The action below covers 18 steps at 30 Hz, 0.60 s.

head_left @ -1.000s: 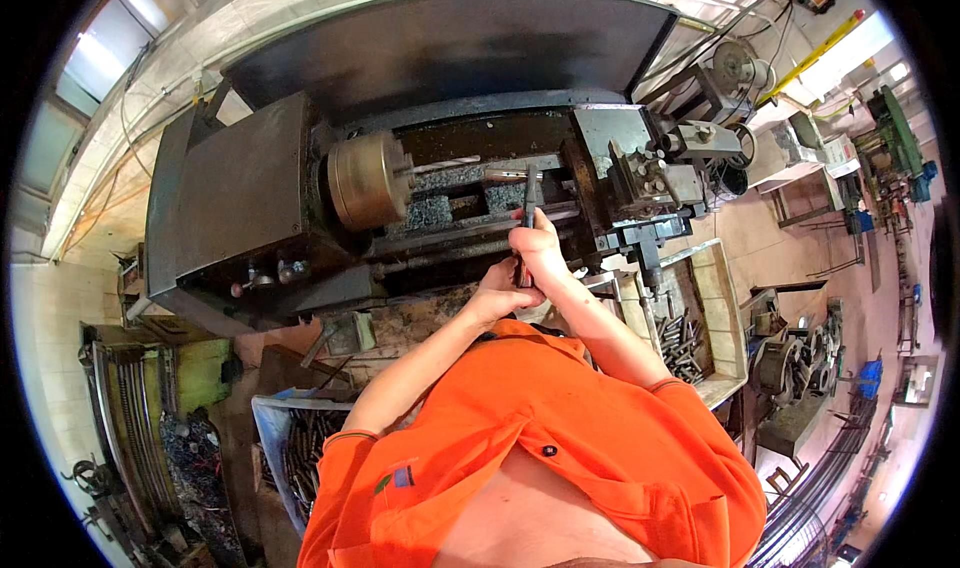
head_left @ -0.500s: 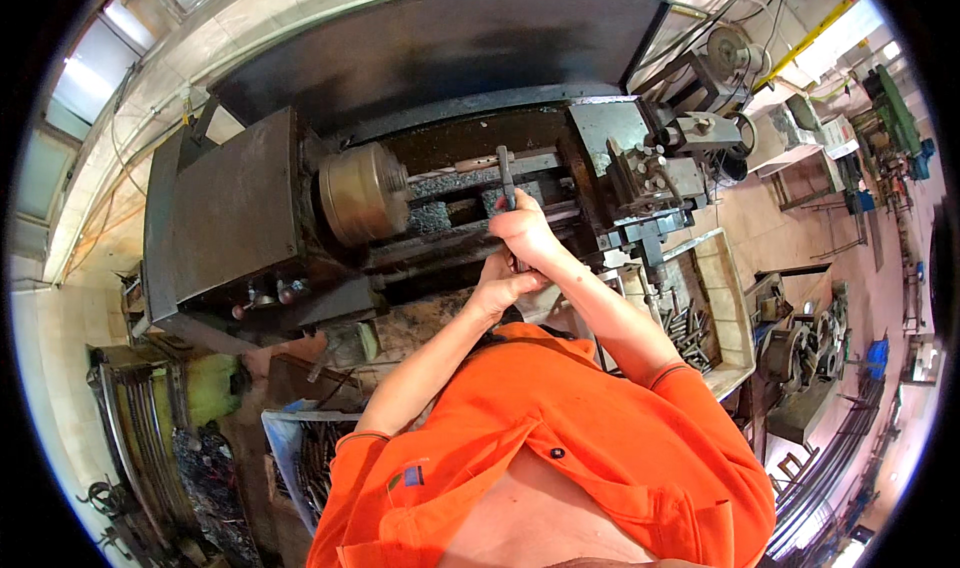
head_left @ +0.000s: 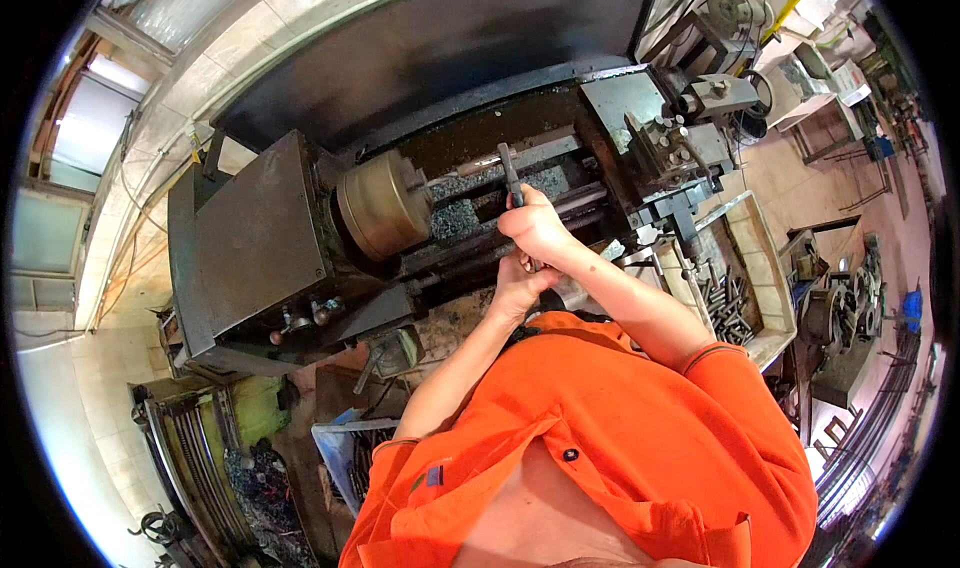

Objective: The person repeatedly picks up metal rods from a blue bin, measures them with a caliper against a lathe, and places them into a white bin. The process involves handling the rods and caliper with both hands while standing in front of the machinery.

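My right hand (head_left: 538,223) is closed around a long dark metal tool (head_left: 509,168), whose flat far end reaches across the lathe bed. That end lies over or against a slim bright rod (head_left: 465,169) running out from the chuck; exact contact is too small to tell. Nearer my body, my left hand (head_left: 522,283) is closed around the tool's near end, just below the right hand. The fingers hide most of the handle. To the left, the big round brass-coloured chuck (head_left: 385,206) has a smeared front, as if turning.
The lathe headstock (head_left: 250,223) with its lever knobs stands left. On the right are the carriage and tool post (head_left: 665,148). Metal chips (head_left: 455,220) lie on the bed. A tray (head_left: 775,313) of metal pieces sits right of my arm. A dark splash panel (head_left: 430,58) rises behind.
The whole view has shifted, so the lathe and my body appear further right. Both hands keep their hold on the tool, and its far end stays over the rod.
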Tool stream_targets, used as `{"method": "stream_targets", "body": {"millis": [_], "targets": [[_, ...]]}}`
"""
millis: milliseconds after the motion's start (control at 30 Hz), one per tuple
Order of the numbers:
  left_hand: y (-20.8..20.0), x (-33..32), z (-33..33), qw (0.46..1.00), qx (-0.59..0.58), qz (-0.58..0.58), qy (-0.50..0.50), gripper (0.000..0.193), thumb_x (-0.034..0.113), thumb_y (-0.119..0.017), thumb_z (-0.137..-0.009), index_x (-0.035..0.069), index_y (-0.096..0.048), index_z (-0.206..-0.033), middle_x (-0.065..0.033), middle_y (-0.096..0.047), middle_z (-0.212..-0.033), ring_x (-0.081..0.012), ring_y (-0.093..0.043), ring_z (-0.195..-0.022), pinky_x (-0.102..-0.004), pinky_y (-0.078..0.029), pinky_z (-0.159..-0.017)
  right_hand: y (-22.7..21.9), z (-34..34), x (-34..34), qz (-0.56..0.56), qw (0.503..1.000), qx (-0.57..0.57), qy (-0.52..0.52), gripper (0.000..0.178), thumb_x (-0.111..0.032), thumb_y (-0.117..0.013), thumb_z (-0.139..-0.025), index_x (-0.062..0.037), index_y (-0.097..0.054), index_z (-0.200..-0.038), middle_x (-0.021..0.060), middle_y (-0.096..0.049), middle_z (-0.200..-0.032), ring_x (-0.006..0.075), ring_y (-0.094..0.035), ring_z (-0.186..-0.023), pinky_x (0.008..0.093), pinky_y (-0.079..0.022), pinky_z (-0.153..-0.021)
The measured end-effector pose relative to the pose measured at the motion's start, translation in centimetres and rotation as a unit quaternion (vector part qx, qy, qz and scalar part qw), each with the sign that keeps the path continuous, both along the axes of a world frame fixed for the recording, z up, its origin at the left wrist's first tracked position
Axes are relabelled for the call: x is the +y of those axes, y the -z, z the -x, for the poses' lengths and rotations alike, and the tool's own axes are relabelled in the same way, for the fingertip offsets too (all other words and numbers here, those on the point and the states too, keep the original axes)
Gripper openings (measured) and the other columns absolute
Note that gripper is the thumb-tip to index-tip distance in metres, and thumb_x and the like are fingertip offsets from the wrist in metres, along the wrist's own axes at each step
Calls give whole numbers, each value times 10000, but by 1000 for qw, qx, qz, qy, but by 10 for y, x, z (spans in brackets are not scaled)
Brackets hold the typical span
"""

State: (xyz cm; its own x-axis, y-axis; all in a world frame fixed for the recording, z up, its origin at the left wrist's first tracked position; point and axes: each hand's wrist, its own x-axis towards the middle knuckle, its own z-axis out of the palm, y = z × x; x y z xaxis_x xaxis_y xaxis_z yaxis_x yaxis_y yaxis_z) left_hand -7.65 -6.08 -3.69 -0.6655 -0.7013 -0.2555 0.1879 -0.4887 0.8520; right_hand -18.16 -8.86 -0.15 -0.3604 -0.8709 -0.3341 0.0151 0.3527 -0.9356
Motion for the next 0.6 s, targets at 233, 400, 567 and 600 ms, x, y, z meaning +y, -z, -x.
{"method": "stream_targets", "body": {"millis": [233, 400, 567, 600], "targets": [[6, -4, -15, 999, -23, 40, -20, 170, 13, -671, -616, 13, -557, -743, -14, -559, -661, -90, -529, -575, -213, -398, -487, -22, -18, -4, -35, 998, 24, -48, 241, -126, -569, -629, 7, -460, -798, 122, -511, -664, 209, -514, -642, 340, -433, -589], [24, 4, -2, 998, 2, 38, -47, 168, -13, -676, -610, 16, -554, -721, -7, -555, -647, -106, -539, -591, -229, -393, -508, -4, -9, 2, 3, 1000, 25, -17, 210, -127, -565, -631, 1, -457, -759, 125, -525, -650, 211, -556, -645, 342, -443, -571], [19, -6, -15, 997, -35, 49, -39, 193, -33, -666, -582, 32, -544, -717, -2, -555, -687, -97, -535, -620, -231, -390, -521, -19, -20, -9, -31, 997, 40, -56, 261, -119, -554, -617, 17, -489, -829, 153, -533, -688, 251, -541, -663, 337, -440, -609], [19, -5, -13, 997, -31, 48, -48, 190, -34, -664, -580, 35, -541, -708, 2, -551, -684, -93, -531, -620, -230, -389, -522, -23, -17, -6, -39, 998, 7, -53, 257, -123, -557, -618, 18, -489, -822, 140, -535, -685, 234, -538, -650, 328, -438, -595]]}}
